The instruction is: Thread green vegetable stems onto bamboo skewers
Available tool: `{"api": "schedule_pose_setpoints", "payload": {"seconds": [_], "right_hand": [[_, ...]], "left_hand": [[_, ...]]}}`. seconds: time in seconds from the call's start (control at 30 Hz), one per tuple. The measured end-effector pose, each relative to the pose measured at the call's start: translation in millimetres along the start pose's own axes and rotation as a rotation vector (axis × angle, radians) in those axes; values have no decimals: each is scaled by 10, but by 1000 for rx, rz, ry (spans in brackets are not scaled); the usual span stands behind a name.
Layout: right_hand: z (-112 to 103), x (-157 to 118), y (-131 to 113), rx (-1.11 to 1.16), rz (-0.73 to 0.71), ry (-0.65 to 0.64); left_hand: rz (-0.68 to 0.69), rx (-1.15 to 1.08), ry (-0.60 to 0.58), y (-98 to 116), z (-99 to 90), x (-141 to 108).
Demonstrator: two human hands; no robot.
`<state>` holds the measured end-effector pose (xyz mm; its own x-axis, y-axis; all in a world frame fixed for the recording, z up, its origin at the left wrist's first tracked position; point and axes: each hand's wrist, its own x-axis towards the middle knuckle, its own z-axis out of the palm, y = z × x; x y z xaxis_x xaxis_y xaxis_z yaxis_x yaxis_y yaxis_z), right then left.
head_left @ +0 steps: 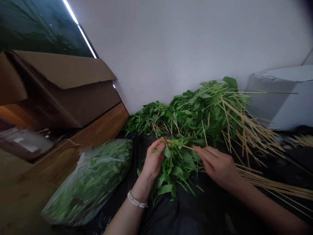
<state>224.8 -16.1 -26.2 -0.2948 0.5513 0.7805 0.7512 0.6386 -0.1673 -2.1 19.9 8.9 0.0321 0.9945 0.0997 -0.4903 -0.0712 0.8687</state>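
White wall (190,42), far; thin stick (188,148), one, long axis left-right, gripped by right hand (217,164), pointed toward left hand (154,159), pinched on leafy greens (180,143).

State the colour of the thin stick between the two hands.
The thin stick is pale tan, seen in the head view.

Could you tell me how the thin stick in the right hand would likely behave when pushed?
The thin stick likely feels stiff, since its visible length runs straight from the right hand to the leafy greens. It is probably light, being so slender. It might snap under a hard sideways push, being far thinner than the fingers holding it.
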Motion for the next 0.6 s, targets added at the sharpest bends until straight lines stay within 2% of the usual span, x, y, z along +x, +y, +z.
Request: {"api": "schedule_pose_setpoints", "payload": {"seconds": [0.17, 0.43, 0.6], "right_hand": [[-2, -6, -4, -12, -15, -1], [-12, 4, -14, -5, -20, 9], [-13, 7, -16, -13, -17, 3]], "left_hand": [[-1, 6, 21, 8, -3, 3], [28, -25, 116, -11, -43, 38], [15, 2, 117, -1, -44, 27]]}}
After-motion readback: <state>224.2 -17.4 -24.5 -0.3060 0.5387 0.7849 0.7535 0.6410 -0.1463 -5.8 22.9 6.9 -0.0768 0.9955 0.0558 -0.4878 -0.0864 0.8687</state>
